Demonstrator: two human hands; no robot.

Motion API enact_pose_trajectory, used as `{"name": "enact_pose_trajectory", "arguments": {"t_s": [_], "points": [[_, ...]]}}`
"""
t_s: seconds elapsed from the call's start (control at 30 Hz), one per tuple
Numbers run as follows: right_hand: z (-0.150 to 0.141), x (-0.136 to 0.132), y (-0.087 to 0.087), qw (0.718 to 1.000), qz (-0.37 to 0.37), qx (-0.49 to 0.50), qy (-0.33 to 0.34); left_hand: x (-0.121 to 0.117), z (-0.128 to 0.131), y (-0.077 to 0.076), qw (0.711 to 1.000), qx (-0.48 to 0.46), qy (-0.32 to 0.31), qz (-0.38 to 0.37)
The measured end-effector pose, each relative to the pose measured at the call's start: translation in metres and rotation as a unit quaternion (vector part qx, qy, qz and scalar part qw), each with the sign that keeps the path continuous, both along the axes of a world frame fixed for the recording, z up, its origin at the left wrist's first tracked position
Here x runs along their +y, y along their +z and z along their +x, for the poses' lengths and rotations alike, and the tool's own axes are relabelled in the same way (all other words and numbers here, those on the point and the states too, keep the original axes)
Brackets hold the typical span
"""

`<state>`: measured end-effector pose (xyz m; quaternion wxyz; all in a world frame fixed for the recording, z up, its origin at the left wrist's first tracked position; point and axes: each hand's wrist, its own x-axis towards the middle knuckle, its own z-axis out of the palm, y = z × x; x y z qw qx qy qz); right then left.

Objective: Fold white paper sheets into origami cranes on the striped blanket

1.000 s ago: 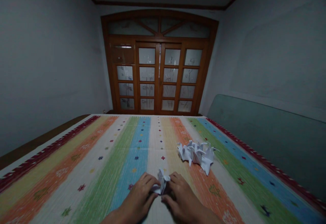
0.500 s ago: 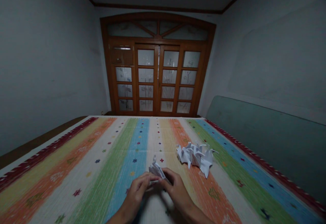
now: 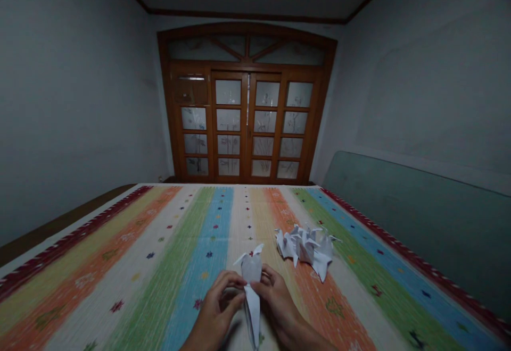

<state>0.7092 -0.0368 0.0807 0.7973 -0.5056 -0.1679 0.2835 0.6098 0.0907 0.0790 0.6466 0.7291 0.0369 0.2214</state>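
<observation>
A white folded paper crane (image 3: 252,271) is held over the near middle of the table, its narrow points spread at the far end and a long flap reaching toward me. My left hand (image 3: 219,306) pinches its left edge with thumb and curled fingers. On the other side, my right hand (image 3: 279,300) grips the crane's right edge, thumb on top near the middle fold. To the right, apart from both hands, several finished white paper cranes (image 3: 306,249) lie in a bunch.
A striped, patterned tablecloth (image 3: 159,282) covers the table. A pale green padded bench back (image 3: 407,202) runs along the right side. Beyond the far edge stand wooden doors with glass panes (image 3: 248,122).
The paper crane has been turned and opened out between my hands, so its long flap now points toward me. My hands have shifted slightly apart. The bunched cranes stay in place.
</observation>
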Motion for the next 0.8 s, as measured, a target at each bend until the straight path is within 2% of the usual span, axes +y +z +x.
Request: {"name": "enact_pose_trajectory", "arguments": {"t_s": [0.1,0.33,0.47,0.63,0.8], "points": [[0.004,0.002,-0.003,0.999,-0.012,-0.038,-0.021,-0.003,0.006,-0.003,0.999,0.03,0.02,-0.032],[0.008,0.006,-0.013,0.991,-0.046,-0.106,-0.063,-0.003,0.013,-0.015,0.992,0.042,0.018,-0.121],[0.005,0.008,-0.021,0.993,-0.029,-0.101,-0.061,-0.001,0.01,-0.012,0.99,0.034,0.039,-0.133],[0.001,0.006,-0.026,0.997,-0.012,-0.064,-0.043,0.002,0.009,-0.008,0.985,0.037,0.008,-0.17],[0.0,0.004,-0.028,0.996,-0.005,-0.073,-0.042,0.004,0.01,-0.011,0.983,0.036,-0.015,-0.182]]}}
